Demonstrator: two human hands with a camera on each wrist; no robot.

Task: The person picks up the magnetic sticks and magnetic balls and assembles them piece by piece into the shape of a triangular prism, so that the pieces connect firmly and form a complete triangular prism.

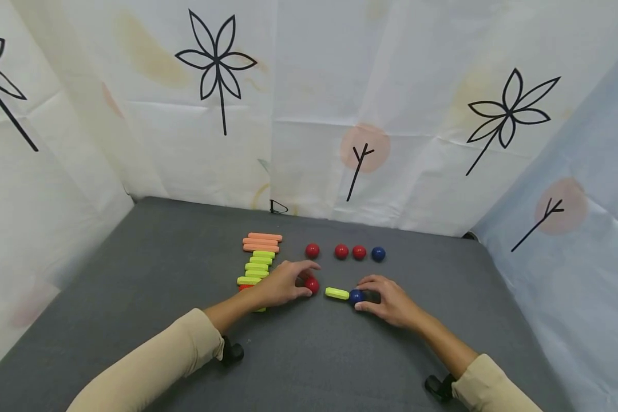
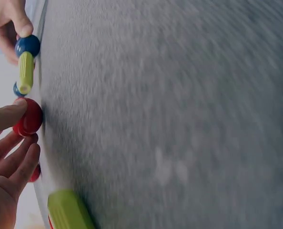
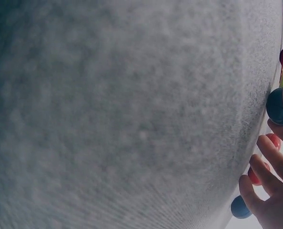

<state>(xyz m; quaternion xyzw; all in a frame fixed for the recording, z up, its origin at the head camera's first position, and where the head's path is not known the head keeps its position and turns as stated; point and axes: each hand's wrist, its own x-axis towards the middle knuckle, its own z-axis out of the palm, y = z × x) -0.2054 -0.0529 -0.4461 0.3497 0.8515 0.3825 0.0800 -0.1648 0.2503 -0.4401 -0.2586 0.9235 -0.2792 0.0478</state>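
My left hand pinches a red ball between thumb and fingers at the middle of the table; the left wrist view shows the thumb on top of that red ball. To its right, my right hand grips a blue ball with thumb and forefinger. A short yellow-green stick is joined to the blue ball and points left toward the red ball, a small gap between them. In the right wrist view the thumb lies against the blue ball, the other fingers spread.
Behind the hands stand several loose balls: a red ball and, farther right, two more red ones and a blue ball. At the left lies a column of orange sticks, yellow-green sticks and red. Printed curtains border the grey table.
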